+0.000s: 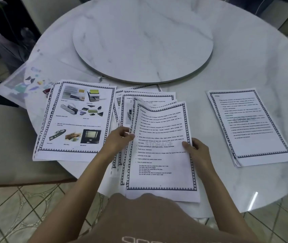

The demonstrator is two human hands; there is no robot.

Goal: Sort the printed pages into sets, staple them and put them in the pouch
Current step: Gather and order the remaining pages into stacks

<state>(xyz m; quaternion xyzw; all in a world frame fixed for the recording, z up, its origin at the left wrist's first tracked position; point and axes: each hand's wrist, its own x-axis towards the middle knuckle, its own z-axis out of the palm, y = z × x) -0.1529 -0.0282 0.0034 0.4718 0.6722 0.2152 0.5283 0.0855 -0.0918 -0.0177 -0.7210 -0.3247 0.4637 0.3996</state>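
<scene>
We held the top text page (160,146) over the middle stack (148,99), left hand (120,139) and right hand (196,149) each pinching a side edge, its long axis pointing away. The text pile (250,125) lay rightward, nearer our right hand; the pouch (15,81) far left.

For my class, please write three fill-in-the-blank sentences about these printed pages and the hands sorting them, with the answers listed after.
The right hand grips a page watermarked ____. The left hand pinches sheets in the ____ of the three piles. The pile showing photos lies on the person's ____ side. Answers: STORAGE; middle; left.
</scene>
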